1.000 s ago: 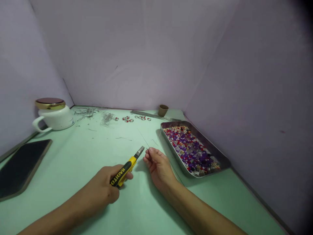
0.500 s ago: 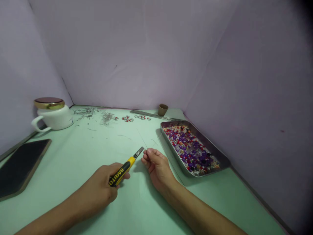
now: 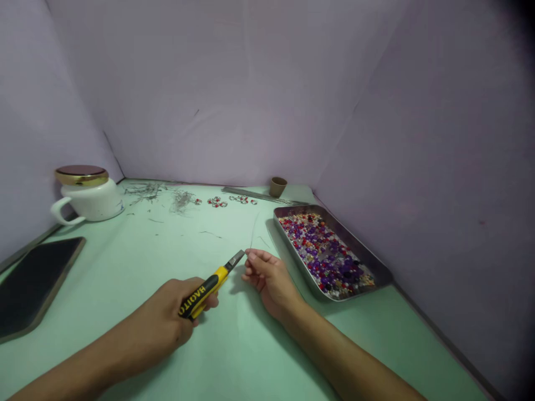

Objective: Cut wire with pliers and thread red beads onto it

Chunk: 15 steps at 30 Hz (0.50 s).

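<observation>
My left hand [image 3: 178,312] is wrapped round a pair of pliers [image 3: 211,285] with black-and-yellow handles and lettering. Their grey metal tip points up and right, close against the fingertips of my right hand [image 3: 267,278]. Between thumb and forefinger, my right hand pinches a thin wire [image 3: 252,234], which stands up, faint and slightly blurred, above the fingers. Whether the jaws grip the wire's end is too small to tell. Beside my right hand lies a metal tray [image 3: 300,272] filled with purple, red, gold and clear beads [image 3: 330,253].
Small rings with red beads [image 3: 217,202] lie at the back, near tangled wire scraps [image 3: 181,200]. A bundle of straight wires [image 3: 251,195] lies by a brown cup [image 3: 278,187]. Leftward are a lidded white mug [image 3: 94,201] and a dark flat slab [image 3: 37,284].
The wire has swung from leaning left to leaning slightly right above my right fingers. My left hand and the pliers have shifted a little left.
</observation>
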### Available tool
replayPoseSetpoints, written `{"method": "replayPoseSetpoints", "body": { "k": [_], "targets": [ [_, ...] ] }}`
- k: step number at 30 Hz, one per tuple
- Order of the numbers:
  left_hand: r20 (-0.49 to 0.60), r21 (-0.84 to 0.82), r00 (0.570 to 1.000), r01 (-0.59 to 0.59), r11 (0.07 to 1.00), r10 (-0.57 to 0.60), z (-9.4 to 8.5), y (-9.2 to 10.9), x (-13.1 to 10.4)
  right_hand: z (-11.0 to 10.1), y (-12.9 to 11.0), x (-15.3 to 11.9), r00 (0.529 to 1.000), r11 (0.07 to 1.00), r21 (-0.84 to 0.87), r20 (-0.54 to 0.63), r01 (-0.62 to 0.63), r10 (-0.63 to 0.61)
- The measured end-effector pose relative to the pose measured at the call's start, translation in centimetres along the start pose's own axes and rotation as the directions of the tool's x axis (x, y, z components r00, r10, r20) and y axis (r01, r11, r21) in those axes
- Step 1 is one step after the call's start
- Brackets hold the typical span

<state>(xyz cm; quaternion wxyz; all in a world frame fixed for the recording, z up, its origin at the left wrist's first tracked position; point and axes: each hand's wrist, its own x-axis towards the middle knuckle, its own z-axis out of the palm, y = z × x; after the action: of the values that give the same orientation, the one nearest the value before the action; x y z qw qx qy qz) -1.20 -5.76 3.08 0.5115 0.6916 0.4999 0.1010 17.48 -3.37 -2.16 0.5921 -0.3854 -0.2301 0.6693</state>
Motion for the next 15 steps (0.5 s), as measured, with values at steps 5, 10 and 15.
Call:
{"method": "replayPoseSetpoints", "body": {
  "k": [5,10,15],
  "targets": [
    [0.01,0.036,1.0,0.023,0.999,-0.023,-0.46,0.88,-0.29,-0.48,-0.38,0.12,0.985,0.987,0.091,0.125,-0.131,0.119],
    [0.025,-0.006,1.0,0.01,1.0,-0.01,-0.72,0.94,-0.28,-0.52,-0.44,0.09,0.982,0.995,0.013,0.159,-0.103,0.099],
    [-0.006,0.017,1.0,0.012,1.0,-0.012,-0.66,0.63,-0.2,-0.2,-0.22,0.04,0.999,0.995,-0.104,0.043,0.012,-0.007]
  ]
}}
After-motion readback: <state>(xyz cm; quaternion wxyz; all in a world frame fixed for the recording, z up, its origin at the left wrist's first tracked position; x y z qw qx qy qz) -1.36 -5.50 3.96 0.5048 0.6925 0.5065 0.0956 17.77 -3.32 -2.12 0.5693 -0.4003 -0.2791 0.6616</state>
